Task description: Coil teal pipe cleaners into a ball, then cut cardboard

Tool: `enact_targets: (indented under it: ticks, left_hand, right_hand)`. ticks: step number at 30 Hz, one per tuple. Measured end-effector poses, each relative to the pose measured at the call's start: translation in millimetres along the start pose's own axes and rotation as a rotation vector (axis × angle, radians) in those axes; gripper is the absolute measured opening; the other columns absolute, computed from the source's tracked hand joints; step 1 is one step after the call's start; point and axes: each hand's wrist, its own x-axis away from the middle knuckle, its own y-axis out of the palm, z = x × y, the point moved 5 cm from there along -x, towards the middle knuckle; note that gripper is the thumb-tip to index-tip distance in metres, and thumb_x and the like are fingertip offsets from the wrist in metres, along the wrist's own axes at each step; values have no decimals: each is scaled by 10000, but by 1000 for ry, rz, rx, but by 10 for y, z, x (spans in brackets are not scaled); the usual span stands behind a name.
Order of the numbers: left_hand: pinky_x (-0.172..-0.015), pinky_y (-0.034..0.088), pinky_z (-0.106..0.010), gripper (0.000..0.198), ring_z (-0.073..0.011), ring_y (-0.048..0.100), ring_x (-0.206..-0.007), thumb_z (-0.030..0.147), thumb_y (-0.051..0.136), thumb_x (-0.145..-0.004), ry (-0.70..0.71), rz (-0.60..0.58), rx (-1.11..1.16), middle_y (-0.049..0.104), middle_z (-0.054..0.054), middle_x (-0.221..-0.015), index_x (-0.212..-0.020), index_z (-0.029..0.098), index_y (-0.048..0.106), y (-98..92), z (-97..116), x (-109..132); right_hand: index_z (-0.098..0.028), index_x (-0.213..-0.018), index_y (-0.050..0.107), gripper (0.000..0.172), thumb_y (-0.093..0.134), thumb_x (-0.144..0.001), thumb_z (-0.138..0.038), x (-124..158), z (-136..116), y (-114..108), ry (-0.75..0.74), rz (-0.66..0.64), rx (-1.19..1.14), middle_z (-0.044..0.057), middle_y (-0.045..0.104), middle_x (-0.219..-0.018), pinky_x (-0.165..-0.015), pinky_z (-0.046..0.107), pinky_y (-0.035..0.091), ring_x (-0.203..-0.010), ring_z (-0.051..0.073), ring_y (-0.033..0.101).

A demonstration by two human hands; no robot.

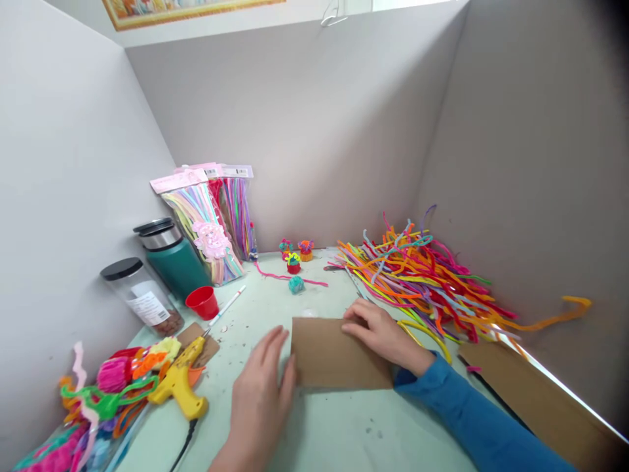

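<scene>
A brown rectangular piece of cardboard (339,364) lies on the table in front of me. My right hand (383,331) is over its upper right part, fingers curled and thumb pressed at the far edge, gripping it. My left hand (263,383) is by the cardboard's left edge, fingers stretched out and thumb beside that edge; whether it touches is hard to tell. Yellow-handled scissors (432,337) lie by my right wrist, partly hidden by it.
A yellow glue gun (181,380) and colourful pipe-cleaner pieces (118,373) are at left. Behind them stand a red cup (202,303), a clear jar (142,295) and a green bottle (174,259). Pipe cleaners (417,275) heap at right, near another cardboard strip (540,400). Small pom-pom figures (293,263) stand behind.
</scene>
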Motion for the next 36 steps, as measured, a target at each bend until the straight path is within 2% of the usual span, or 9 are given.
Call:
enact_targets:
  ticks: [5,8,12,17,20,24,27,31,36]
  left_hand:
    - [-797,485,-358,588,-246,551,-1055,422,590,-747,-556,-124,663,543,-147,-1223,-1244,160,416,36,-84,-307]
    - [-787,476,-334,472,-246,606,-952,436,615,-725,-608,-298,1036,663,-125,-1041,-1082,130,578,191,77,-400]
    - [-694,482,-307,380,-232,648,-762,436,641,-704,-679,-280,1125,717,-91,-821,-912,118,655,286,5,-417]
    - [-709,485,-317,368,-236,653,-763,409,658,-704,-635,-527,1199,715,-107,-843,-926,116,653,367,-19,-360]
    - [-675,492,-327,426,-243,661,-727,450,632,-717,-730,-623,1293,709,-133,-832,-954,97,652,397,-23,-316]
    - [-551,494,-311,429,-236,654,-659,496,603,-707,-942,-418,1409,703,-115,-768,-887,112,667,469,-140,-273]
    - [-599,516,-332,329,-231,643,-694,307,738,-587,-864,-341,1426,698,-97,-791,-859,132,672,577,-71,-218]
    - [-751,509,-380,448,-288,589,-974,320,757,-584,-738,-296,1442,647,-138,-1071,-989,167,642,678,127,-167]
    - [-654,496,-329,325,-198,620,-702,360,690,-681,-803,-228,1436,687,-98,-832,-909,134,641,592,33,-270]
  right_hand:
    - [-191,-735,478,207,499,-814,-381,35,-27,-61,266,226,-442,-31,488,-679,-567,239,356,-636,130,460]
    - [-193,-728,450,240,511,-803,-413,104,-101,147,337,233,-694,-40,477,-669,-551,227,346,-619,119,443]
    - [-189,-691,436,258,552,-798,-393,156,-180,420,341,46,-839,-52,456,-607,-501,210,315,-552,96,416]
    - [-175,-738,497,212,585,-794,-360,135,-189,351,282,31,-885,-64,465,-603,-428,184,253,-468,55,366]
    - [-167,-755,514,212,589,-792,-362,123,-174,320,317,-5,-958,-69,483,-574,-367,172,230,-385,35,355]
    - [-166,-768,514,243,641,-746,-372,116,-118,296,397,173,-1209,-47,558,-622,-414,188,414,-428,67,513]
    - [-161,-740,516,278,701,-694,-364,134,-117,389,452,287,-1384,-19,608,-644,-500,214,491,-532,104,599]
    - [-132,-766,570,287,713,-689,-368,186,-184,594,519,283,-1465,27,646,-652,-528,216,507,-569,118,617]
    - [-120,-797,600,297,648,-742,-409,215,-219,588,454,191,-1318,26,628,-667,-421,191,449,-488,96,558]
